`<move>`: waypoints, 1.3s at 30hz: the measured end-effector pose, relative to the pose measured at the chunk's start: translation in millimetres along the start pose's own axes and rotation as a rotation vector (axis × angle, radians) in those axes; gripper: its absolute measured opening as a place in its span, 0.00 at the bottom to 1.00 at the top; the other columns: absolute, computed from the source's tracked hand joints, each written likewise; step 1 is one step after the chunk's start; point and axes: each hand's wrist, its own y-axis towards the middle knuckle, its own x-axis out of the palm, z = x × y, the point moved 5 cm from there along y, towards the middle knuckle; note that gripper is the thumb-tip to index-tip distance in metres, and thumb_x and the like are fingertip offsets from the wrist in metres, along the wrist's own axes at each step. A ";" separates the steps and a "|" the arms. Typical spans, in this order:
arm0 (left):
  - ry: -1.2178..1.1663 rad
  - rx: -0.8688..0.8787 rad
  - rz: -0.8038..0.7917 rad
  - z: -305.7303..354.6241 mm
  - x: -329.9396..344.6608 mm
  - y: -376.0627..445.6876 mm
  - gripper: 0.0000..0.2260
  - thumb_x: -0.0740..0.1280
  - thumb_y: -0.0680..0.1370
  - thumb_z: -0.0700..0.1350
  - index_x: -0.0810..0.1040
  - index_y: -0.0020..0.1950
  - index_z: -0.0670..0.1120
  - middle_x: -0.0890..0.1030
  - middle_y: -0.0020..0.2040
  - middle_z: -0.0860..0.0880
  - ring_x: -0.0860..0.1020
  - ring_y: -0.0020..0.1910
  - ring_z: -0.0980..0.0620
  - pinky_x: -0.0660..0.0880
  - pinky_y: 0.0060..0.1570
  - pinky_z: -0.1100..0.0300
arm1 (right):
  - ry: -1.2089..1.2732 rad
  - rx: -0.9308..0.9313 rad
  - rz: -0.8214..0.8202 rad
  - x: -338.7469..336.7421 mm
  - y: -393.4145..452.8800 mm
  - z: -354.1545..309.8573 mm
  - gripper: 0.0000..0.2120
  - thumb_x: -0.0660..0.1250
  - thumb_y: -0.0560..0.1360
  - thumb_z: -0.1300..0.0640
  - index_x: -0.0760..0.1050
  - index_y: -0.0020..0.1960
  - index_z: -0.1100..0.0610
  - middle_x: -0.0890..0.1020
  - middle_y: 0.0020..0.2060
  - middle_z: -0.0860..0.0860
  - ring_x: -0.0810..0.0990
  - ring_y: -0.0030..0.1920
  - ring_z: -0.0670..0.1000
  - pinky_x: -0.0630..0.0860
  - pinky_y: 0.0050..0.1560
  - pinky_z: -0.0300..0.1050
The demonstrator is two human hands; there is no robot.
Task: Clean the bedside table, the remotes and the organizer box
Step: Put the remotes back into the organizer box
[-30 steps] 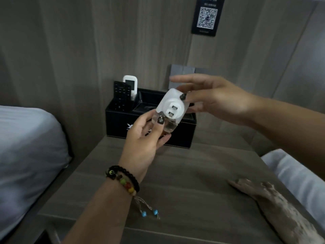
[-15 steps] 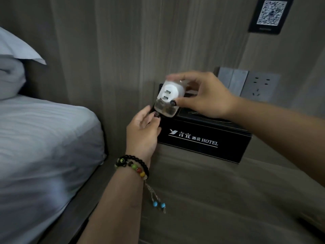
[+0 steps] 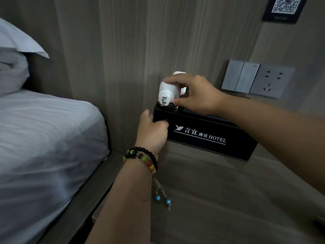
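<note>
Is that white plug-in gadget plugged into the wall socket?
No, unplugged. The right hand holds the white plug-in device over the black organizer box, prongs bare; the wall socket is empty.

The white plug-in device (image 3: 168, 93) has descended from mid-air in front of the organizer box (image 3: 207, 136) to the box's top left corner, where its lower end now meets the rim. The right hand (image 3: 195, 95) has shifted from an open-fingered hold to a grip over the device from above. The left hand (image 3: 153, 131) has released the device and now grips the box's left front corner. The view has swung left: the pillow (image 3: 15, 55) and wall socket (image 3: 270, 81) have entered view, and the black remote is no longer visible.
</note>
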 end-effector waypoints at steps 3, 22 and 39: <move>0.023 0.011 -0.003 0.0 -0.3 -1.1 0.33 0.62 0.77 0.33 0.51 0.78 0.45 0.66 0.74 0.51 0.68 0.69 0.53 0.67 0.62 0.60 | 0.010 0.021 -0.016 1.2 -1.0 1.3 0.28 0.74 0.70 0.61 0.72 0.69 0.51 0.78 0.60 0.46 0.76 0.61 0.46 0.75 0.61 0.48; 0.506 0.523 0.229 49.5 20.7 -50.9 0.31 0.64 0.75 0.37 0.58 0.77 0.47 0.61 0.75 0.50 0.60 0.74 0.53 0.52 0.66 0.76 | -0.034 0.180 0.044 -72.9 -94.9 -24.0 0.27 0.69 0.74 0.63 0.68 0.71 0.53 0.68 0.68 0.49 0.68 0.67 0.44 0.64 0.62 0.28; 0.804 0.693 -0.604 -20.8 169.8 -244.6 0.27 0.61 0.80 0.46 0.54 0.76 0.58 0.64 0.72 0.61 0.64 0.69 0.66 0.61 0.63 0.71 | -0.016 0.965 0.394 -121.0 -432.8 -2.8 0.10 0.71 0.72 0.56 0.80 0.53 0.50 0.81 0.49 0.47 0.80 0.49 0.49 0.76 0.54 0.47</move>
